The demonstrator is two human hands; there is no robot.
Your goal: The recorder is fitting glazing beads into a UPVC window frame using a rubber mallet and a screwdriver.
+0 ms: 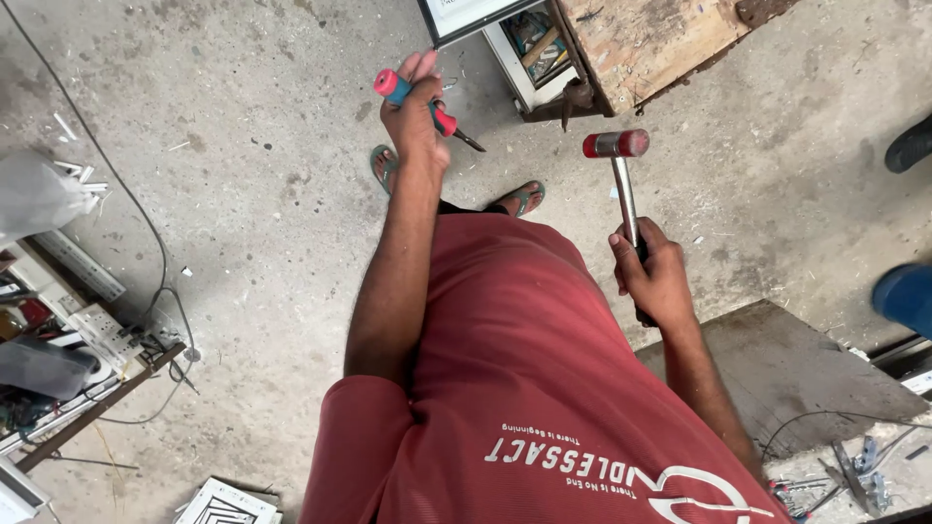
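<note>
My left hand (416,121) is raised in front of me, shut on a screwdriver-like tool (393,85) with a red and blue handle; its dark blade points right and down. My right hand (655,272) grips the metal shaft of a mallet (615,144) whose red-faced head points up, away from me. The two tools are apart, not touching. I wear a red shirt, and my feet in green sandals (524,199) stand on the concrete floor (262,223).
A worn wooden bench (646,39) with a shelf of small items stands ahead. A grey slab (786,369) lies at my right with metal fittings (854,471) beside it. A cluttered rack with cables (58,349) is at the left. Another person's shoes (903,296) show at the right edge.
</note>
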